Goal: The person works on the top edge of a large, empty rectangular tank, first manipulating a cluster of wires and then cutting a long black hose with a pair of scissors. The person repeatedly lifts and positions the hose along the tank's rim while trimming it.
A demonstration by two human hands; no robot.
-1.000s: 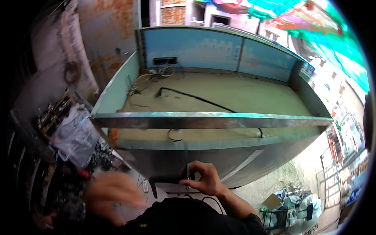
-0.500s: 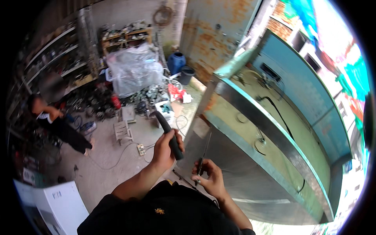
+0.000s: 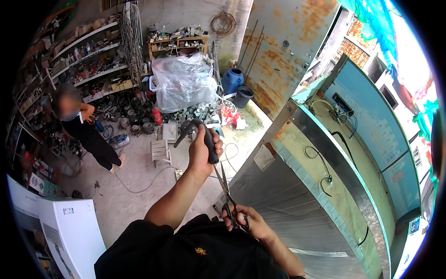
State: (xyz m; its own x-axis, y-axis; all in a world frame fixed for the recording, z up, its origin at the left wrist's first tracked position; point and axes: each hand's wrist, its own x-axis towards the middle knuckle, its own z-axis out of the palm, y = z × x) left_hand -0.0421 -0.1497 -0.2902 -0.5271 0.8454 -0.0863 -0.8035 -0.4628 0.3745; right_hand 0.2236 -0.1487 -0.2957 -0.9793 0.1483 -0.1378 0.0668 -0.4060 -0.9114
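Observation:
My left hand [image 3: 200, 156] is closed around a thick black tube [image 3: 212, 148] that looks like foam pipe insulation. Its far end bends over to the left, and its straight lower end points down toward me. In my right hand [image 3: 251, 223] is a pair of scissors [image 3: 224, 183], fingers through the handles. The blades are parted and point up at the tube's lower end; whether they touch it I cannot tell.
To my right stands a large metal cabinet [image 3: 288, 186] with an open top and loose wires inside. A person [image 3: 83, 135] stands at the left near loaded shelves [image 3: 93, 74]. A small stool [image 3: 160, 151], a cable on the floor and a white appliance [image 3: 74, 228] are nearby.
The scissors have come up toward the tube's lower end, and their blades have opened. The view has shifted, and the tube's bent far end shows more fully.

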